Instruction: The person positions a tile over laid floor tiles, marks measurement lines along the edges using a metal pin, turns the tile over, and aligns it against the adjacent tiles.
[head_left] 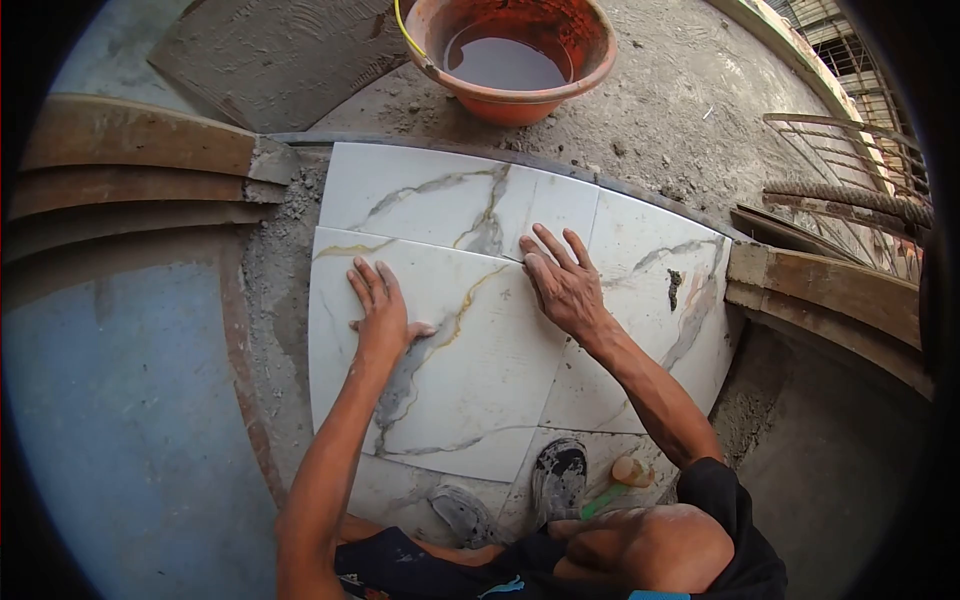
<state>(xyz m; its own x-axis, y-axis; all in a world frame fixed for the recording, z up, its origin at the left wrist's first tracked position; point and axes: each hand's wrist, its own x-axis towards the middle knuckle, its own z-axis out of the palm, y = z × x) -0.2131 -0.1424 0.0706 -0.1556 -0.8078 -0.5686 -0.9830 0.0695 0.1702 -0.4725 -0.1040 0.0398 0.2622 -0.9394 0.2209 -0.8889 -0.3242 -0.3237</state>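
Note:
My left hand rests on a white marble-patterned tile, fingers spread over its upper left part. Grey and gold veins run across this tile. My right hand lies with fingers stretched across the joint at the tile's top right corner, its fingertips reaching the back tile. To the right, another veined tile carries a dark smear of mortar. The front tile's left part sits slightly askew to the back one. Neither hand grips anything.
An orange bucket with cloudy water stands behind the tiles on rough cement. A mallet with a green handle lies by my shoes. Wooden boards border the left, more boards the right. Steel rebar juts in at right.

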